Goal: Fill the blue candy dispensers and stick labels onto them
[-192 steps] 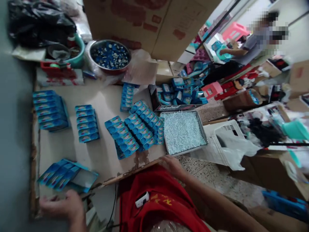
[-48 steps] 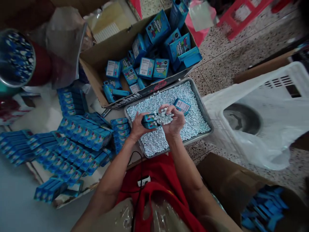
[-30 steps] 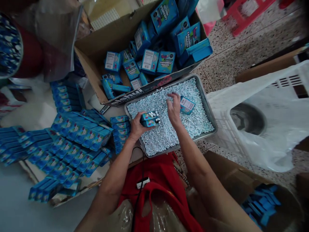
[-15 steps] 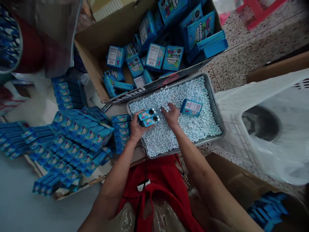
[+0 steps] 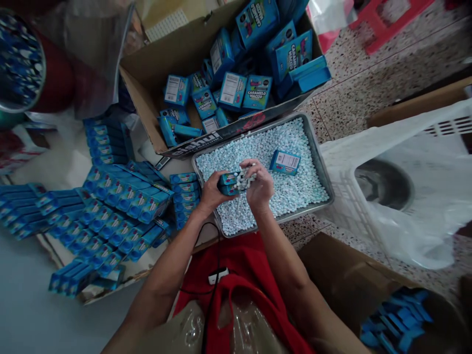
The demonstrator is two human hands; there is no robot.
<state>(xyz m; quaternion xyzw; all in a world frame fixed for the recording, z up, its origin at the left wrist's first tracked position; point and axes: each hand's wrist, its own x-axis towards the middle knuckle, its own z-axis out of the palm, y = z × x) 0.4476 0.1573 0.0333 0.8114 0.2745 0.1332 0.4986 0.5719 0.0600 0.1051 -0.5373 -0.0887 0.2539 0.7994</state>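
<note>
Two small blue candy boxes (image 5: 229,184) lie side by side in my left hand (image 5: 213,192), which is closed around them above the tray's left half. My right hand (image 5: 261,186) is cupped against their near ends, full of small white candies (image 5: 243,181) that press onto the box openings. Beneath both hands is a metal tray (image 5: 329,189) filled with pale blue and white candies (image 5: 241,216). Another blue box (image 5: 285,162) rests on the candies right of my right hand. How far the held boxes are filled is hidden by my fingers.
A cardboard carton (image 5: 147,64) holding blue boxes stands behind the tray. Stacked blue boxes (image 5: 114,196) cover the left side. A red container (image 5: 55,73) is at upper left. On the right are a white plastic-lined crate (image 5: 346,152) and another carton (image 5: 324,260).
My right hand has scooped up candies from the tray and come left to the open ends of the two boxes. My left hand still holds them. The whole view has shifted slightly.
</note>
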